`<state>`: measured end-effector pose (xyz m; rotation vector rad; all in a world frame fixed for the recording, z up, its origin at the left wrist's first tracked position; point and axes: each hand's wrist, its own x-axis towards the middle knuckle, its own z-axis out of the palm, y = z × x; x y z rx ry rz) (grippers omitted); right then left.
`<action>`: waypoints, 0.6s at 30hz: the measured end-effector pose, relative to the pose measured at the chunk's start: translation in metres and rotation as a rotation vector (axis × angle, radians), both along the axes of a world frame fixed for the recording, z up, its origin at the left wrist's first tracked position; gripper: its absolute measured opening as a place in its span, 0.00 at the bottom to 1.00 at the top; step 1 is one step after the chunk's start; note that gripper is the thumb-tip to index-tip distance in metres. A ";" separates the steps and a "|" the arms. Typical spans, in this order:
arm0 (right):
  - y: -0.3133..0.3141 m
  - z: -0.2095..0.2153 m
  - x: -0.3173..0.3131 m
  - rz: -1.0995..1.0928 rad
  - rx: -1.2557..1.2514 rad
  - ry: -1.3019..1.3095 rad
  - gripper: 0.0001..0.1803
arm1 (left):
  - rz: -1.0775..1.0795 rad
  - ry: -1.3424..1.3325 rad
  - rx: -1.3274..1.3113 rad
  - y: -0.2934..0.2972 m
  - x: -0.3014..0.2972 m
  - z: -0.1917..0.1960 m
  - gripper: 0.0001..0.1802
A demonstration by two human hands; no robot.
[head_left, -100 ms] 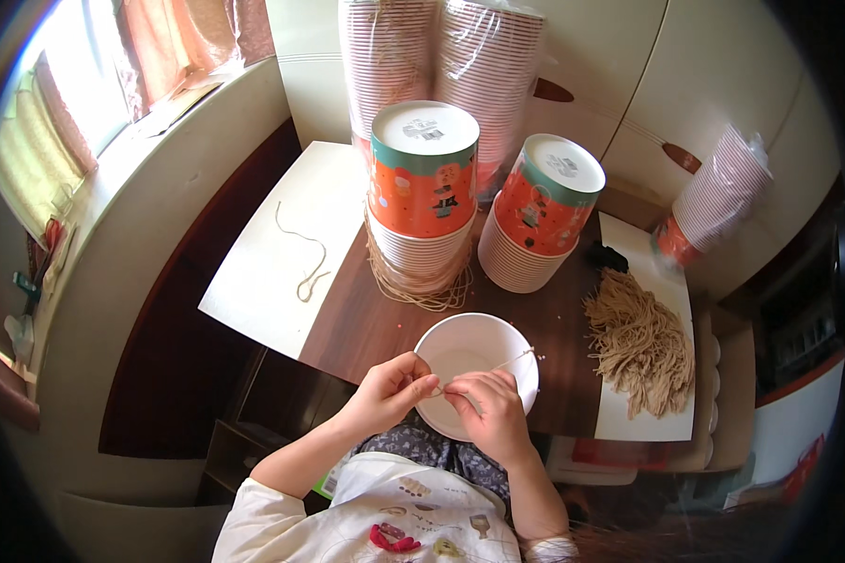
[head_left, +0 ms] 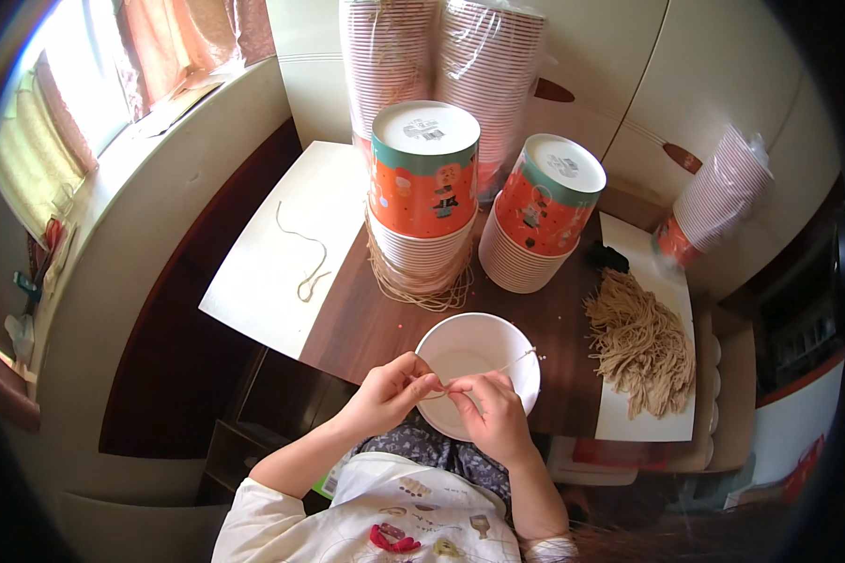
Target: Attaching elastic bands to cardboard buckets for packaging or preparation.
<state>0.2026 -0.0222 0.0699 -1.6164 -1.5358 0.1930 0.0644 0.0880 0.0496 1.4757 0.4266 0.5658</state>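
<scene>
1. Left end of table (head_left: 352, 333): a loose string (head_left: 325, 258) lies curved on a white sheet (head_left: 249, 272).
2. Left hand (head_left: 396, 387): at the near edge; thumb and fingers pinched on a thin cord (head_left: 517, 360).
3. Taller stack of inverted orange-and-green buckets (head_left: 422, 202): toward the far edge; tan strands (head_left: 441, 300) encircle its base.
4. White bucket (head_left: 460, 336): open end up, at the near edge, beneath both hands.
5. Right hand (head_left: 490, 405): just beside the left, fingertips closed on the cord, which extends over the bucket's right rim.
6. Shorter inverted stack (head_left: 542, 216): toward the far edge.
7. Tan cord bundle (head_left: 640, 342): along the right edge, on a white surface.
</scene>
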 end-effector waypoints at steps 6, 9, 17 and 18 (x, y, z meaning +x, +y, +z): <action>-0.002 0.004 -0.007 0.008 -0.089 0.254 0.07 | -0.018 0.068 0.081 -0.006 -0.003 0.009 0.07; -0.001 0.004 -0.010 0.061 -0.128 0.404 0.06 | -0.019 0.176 0.124 -0.008 -0.003 0.011 0.07; -0.001 0.008 -0.012 -0.005 -0.052 -0.008 0.06 | 0.184 0.074 0.600 -0.015 0.003 0.009 0.05; -0.001 0.008 -0.013 -0.003 -0.052 -0.007 0.06 | 0.186 0.075 0.600 -0.015 0.003 0.008 0.05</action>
